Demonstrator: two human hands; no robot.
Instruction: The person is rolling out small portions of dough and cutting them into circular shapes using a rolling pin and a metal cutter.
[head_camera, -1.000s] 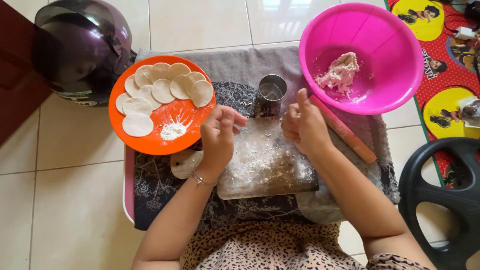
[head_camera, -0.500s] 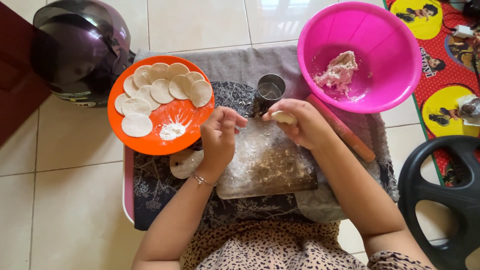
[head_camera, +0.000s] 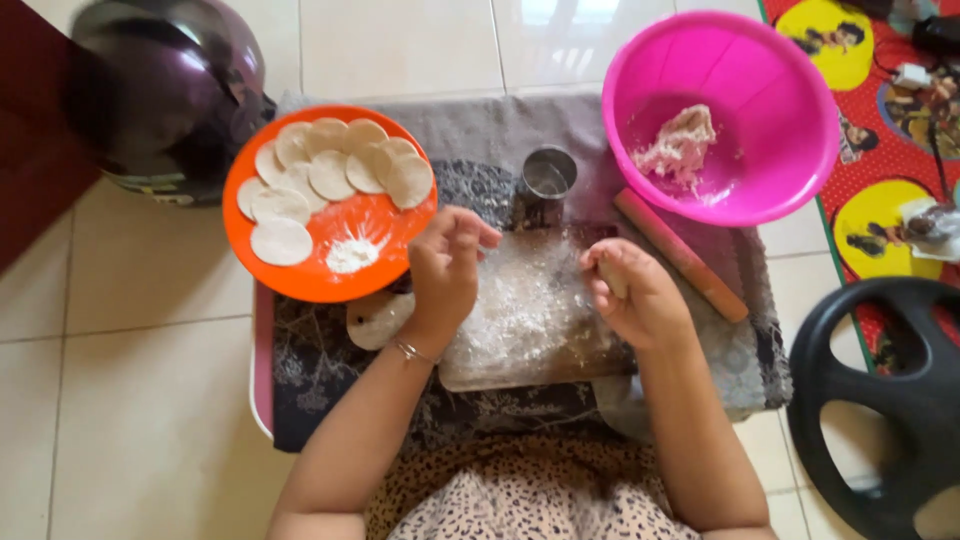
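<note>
We cup a small dough lump (head_camera: 612, 278) in our closed right hand (head_camera: 635, 295) above the floured board (head_camera: 525, 325), our left hand (head_camera: 447, 268) loosely curled and empty; pressing it flat seems next.

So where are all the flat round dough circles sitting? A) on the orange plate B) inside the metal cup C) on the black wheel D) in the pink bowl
A: the flat dough circles lie overlapping on the orange plate, next to a little heap of flour, while the pink bowl holds only a ragged lump of dough.
</note>
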